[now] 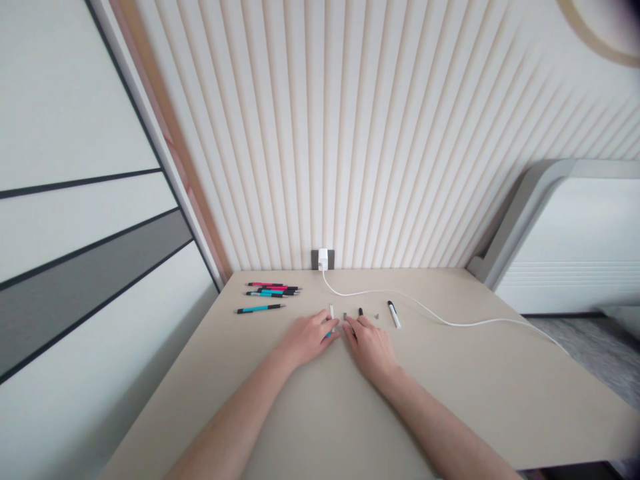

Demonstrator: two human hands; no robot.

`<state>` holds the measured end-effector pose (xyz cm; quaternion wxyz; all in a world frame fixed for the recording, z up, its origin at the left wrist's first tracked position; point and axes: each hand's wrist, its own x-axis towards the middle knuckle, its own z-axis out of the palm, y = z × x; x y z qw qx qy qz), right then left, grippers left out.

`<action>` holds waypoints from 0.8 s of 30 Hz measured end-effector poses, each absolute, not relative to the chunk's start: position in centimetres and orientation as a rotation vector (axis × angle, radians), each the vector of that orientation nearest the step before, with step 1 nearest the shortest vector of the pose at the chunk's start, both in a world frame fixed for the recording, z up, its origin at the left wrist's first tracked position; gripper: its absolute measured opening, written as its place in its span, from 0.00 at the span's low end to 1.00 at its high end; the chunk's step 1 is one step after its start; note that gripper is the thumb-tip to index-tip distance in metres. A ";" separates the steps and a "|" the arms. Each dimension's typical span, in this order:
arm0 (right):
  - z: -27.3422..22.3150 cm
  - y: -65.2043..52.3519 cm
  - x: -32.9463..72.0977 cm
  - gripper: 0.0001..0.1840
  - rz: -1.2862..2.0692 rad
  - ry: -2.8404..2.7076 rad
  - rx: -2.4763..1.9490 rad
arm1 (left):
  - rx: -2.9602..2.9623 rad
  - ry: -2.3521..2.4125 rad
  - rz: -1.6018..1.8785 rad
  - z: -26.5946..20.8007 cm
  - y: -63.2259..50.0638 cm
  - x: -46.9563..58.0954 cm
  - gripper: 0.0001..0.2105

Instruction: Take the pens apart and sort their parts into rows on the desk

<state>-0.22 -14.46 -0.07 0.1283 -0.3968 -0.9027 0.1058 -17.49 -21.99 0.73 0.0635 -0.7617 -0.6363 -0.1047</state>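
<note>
My left hand (309, 339) rests low over the table, its thumb and fingers closed around a blue pen part (329, 334) that is mostly hidden. Just past its fingertips lies a thin clear tube (331, 311). Close by on the right, my right hand (371, 343) has its fingers bent down near the tabletop; a dark bit shows by its thumb, too small to name. A small grey metal piece (345, 316) lies between the two hands. A black piece (361, 311) sticks out beyond the right fingers, and a tiny grey piece (377, 316) lies to their right.
Several red and blue pens (273, 290) lie in a pile at the back left, with one blue pen (260, 309) in front. A white marker with a black cap (395, 315) lies on the right. A white cable (450, 324) runs from a wall charger (323, 259) across the table (475, 387).
</note>
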 end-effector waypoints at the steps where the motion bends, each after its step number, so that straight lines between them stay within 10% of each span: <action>1: 0.1 -14.5 -0.1 0.17 0.337 -2.618 -1.126 | -2.303 -1.900 -0.346 0.9 -22.0 -17.5 0.15; 24: 0.8 -14.2 1.7 0.18 0.902 -2.510 -0.484 | -2.335 -1.588 -0.672 1.0 -22.3 -17.5 0.13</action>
